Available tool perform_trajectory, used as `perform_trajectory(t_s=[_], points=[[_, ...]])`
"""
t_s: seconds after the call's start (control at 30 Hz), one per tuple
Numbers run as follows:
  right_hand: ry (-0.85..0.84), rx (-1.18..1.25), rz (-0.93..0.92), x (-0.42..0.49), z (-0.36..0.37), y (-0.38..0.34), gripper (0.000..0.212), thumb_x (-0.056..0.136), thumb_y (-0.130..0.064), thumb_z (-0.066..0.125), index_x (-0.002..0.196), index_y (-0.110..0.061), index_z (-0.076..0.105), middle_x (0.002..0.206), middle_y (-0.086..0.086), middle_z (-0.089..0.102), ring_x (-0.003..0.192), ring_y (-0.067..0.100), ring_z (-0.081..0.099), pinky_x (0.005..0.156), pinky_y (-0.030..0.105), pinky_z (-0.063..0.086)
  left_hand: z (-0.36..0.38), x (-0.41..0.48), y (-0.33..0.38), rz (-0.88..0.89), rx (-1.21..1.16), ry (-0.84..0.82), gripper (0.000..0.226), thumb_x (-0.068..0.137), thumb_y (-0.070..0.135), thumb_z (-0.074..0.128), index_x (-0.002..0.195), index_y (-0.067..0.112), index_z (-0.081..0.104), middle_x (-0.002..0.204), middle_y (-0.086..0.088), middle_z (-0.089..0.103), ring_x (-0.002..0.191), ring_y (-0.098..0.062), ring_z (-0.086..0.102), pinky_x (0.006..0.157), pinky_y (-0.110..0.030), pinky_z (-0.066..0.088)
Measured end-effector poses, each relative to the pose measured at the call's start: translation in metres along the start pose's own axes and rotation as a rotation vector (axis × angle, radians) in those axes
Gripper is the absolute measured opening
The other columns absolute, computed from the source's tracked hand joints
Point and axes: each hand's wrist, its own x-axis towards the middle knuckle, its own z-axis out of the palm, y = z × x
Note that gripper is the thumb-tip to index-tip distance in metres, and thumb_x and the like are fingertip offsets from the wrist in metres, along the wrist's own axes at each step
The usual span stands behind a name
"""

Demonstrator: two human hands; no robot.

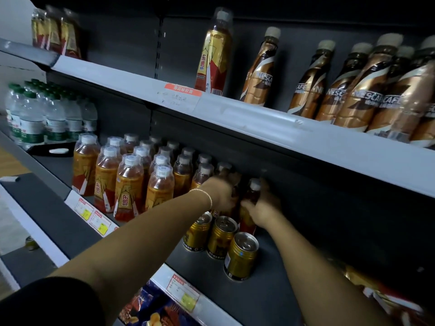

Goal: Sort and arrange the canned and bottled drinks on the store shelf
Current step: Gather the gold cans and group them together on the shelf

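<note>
Far left on the middle shelf (282, 267): green-capped water bottles (47, 118), upright and packed close. Just right of them, rows of orange energy-drink bottles (128, 187) with white caps, running back under the upper shelf (259, 121). Price tags (94, 216) along the front edge below. From bottom left, a black sleeve (47, 302), a bare forearm and a thin bracelet (204, 192) at the wrist. Left hand (222, 192) at the right end of the rows, fingers curled round the end bottle (223, 168), somewhat blurred. Right hand (263, 209) just beside it, wrapped round a white-capped bottle (253, 191), held roughly upright. In front of both hands, three gold cans (222, 238), standing close together. Above, on the upper shelf: a lone energy-drink bottle (214, 55), then brown coffee bottles (353, 90) crowded toward the right.
</note>
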Motion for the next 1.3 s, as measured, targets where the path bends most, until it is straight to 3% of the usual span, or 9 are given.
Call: perform_trajectory(t_s=[0.1, 0.23, 0.37, 0.47, 0.63, 0.77, 0.93, 1.17, 1.3], points=[[-0.063, -0.032, 0.026, -0.016, -0.002, 0.0, 0.099, 0.093, -0.02, 0.066, 0.158, -0.03, -0.008, 0.134, 0.011, 0.057, 0.106, 0.024, 0.059, 0.082, 0.03, 0.042, -0.001, -0.009, -0.008, -0.032, -0.044, -0.035, 0.092, 0.087, 0.032, 0.066, 0.155, 0.021, 0.004, 0.153, -0.021, 0.025, 0.126, -0.039, 0.048, 0.101, -0.044, 0.046], [0.027, 0.012, 0.021, -0.044, -0.005, -0.002, 0.088, 0.089, -0.016, 0.066, 0.158, -0.024, 0.011, 0.117, 0.006, 0.065, 0.097, 0.02, 0.059, 0.081, 0.028, 0.043, 0.003, -0.031, -0.029, -0.074, -0.231, -0.09, 0.108, 0.088, 0.024, 0.067, 0.152, 0.027, -0.02, 0.161, -0.02, 0.004, 0.131, -0.038, 0.045, 0.102, -0.042, 0.045], [0.055, 0.002, -0.027, -0.071, -0.007, -0.006, 0.05, 0.09, -0.025, 0.069, 0.137, -0.016, 0.054, 0.128, 0.007, 0.063, 0.118, 0.025, 0.059, 0.09, 0.025, 0.043, 0.011, -0.056, -0.039, -0.046, -0.091, 0.114, 0.085, 0.083, 0.023, 0.065, 0.152, 0.019, 0.015, 0.148, -0.014, 0.034, 0.102, -0.033, 0.061, 0.069, -0.034, 0.049], [-0.053, -0.169, -0.025, -0.088, -0.008, -0.015, 0.047, 0.088, -0.044, 0.069, 0.125, -0.015, 0.063, 0.125, 0.004, 0.065, 0.114, 0.022, 0.061, 0.091, 0.026, 0.047, 0.009, -0.072, -0.039, 0.016, 0.021, 0.026, 0.046, 0.093, 0.039, 0.05, 0.134, 0.019, 0.044, 0.125, -0.009, 0.055, 0.099, -0.03, 0.061, 0.076, -0.039, 0.053], [-0.191, -0.414, 0.038, -0.119, 0.01, -0.026, 0.049, 0.082, -0.041, 0.072, 0.124, -0.02, 0.059, 0.126, 0.005, 0.061, 0.114, 0.026, 0.058, 0.096, 0.034, 0.05, 0.032, -0.096, -0.036, 0.006, 0.037, -0.272, 0.064, 0.097, 0.047, 0.038, 0.151, 0.016, 0.021, 0.147, -0.019, 0.031, 0.127, -0.04, 0.045, 0.101, -0.052, 0.043], [-0.087, -0.514, 0.086, -0.138, 0.022, -0.021, 0.068, 0.082, -0.042, 0.072, 0.141, -0.02, 0.044, 0.133, 0.01, 0.043, 0.124, 0.032, 0.047, 0.102, 0.034, 0.044, 0.039, -0.11, -0.036, -0.007, -0.012, -0.167, 0.083, 0.089, 0.046, 0.058, 0.153, 0.02, 0.012, 0.147, -0.018, 0.02, 0.114, -0.04, 0.055, 0.09, -0.046, 0.052], [0.017, -0.362, 0.087, -0.162, 0.028, -0.017, 0.06, 0.085, -0.031, 0.074, 0.136, -0.024, 0.044, 0.124, 0.003, 0.027, 0.115, 0.027, 0.049, 0.103, 0.03, 0.044, 0.041, -0.125, -0.039, -0.049, -0.182, -0.123, 0.067, 0.083, 0.052, 0.064, 0.132, 0.017, 0.035, 0.132, -0.015, 0.044, 0.106, -0.035, 0.059, 0.081, -0.042, 0.052], [0.175, -0.273, -0.047, -0.194, 0.004, -0.017, 0.064, 0.086, -0.023, 0.073, 0.143, -0.018, 0.044, 0.141, 0.007, 0.034, 0.13, 0.026, 0.041, 0.111, 0.035, 0.037, 0.023, -0.146, -0.008, 0.043, -0.216, 0.159, 0.058, 0.077, 0.048, 0.068, 0.117, 0.019, 0.038, 0.113, -0.008, 0.053, 0.092, -0.031, 0.063, 0.064, -0.033, 0.046], [0.26, -0.328, -0.092, -0.216, -0.048, -0.013, 0.069, 0.084, -0.024, 0.074, 0.145, -0.018, 0.042, 0.142, 0.009, 0.035, 0.131, 0.028, 0.04, 0.112, 0.036, 0.037, -0.005, -0.139, 0.035, 0.15, -0.265, 0.291, 0.053, 0.074, 0.046, 0.068, 0.112, 0.02, 0.04, 0.109, -0.009, 0.057, 0.089, -0.035, 0.064, 0.067, -0.035, 0.049]])
